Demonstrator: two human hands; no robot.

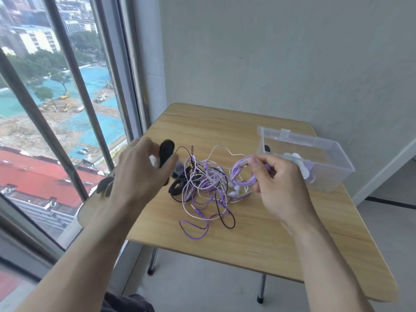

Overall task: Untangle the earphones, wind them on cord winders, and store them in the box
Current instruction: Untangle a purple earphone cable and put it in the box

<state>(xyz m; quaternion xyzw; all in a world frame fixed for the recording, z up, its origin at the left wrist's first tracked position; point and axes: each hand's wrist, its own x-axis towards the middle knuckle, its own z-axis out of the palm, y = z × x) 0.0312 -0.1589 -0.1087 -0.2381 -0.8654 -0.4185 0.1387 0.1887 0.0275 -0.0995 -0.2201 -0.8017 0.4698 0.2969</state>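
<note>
Head view looked down on the wooden counter (pixel 258 244), and most of the job was still ahead of me. My left hand (pixel 139 174) was curled round a black cord winder (pixel 166 152), fingers and thumb closed on it above the counter's left side. My right hand (pixel 276 183) pinched a small coil of purple earphone cord (pixel 242 174) between thumb and fingers, lifted just beside the main tangle; I could not tell whether it was fully free of the rest.

That tangle (pixel 207 185) lay in the middle of the counter: purple, pale pink or white, and black cords looped through one another, with white earbuds (pixel 235 191) near its right edge and a loose purple loop trailing toward me. A second dark winder-like piece (pixel 176 188) sat at its left edge, touching the cords.

The clear plastic box (pixel 324 154) stood open at the far right, near the wall. Something pale and purple was already inside, which I judged to be one wound set stored, though the blur left it uncertain. By my reckoning, several earphones remained to be separated, wound and boxed.
</note>
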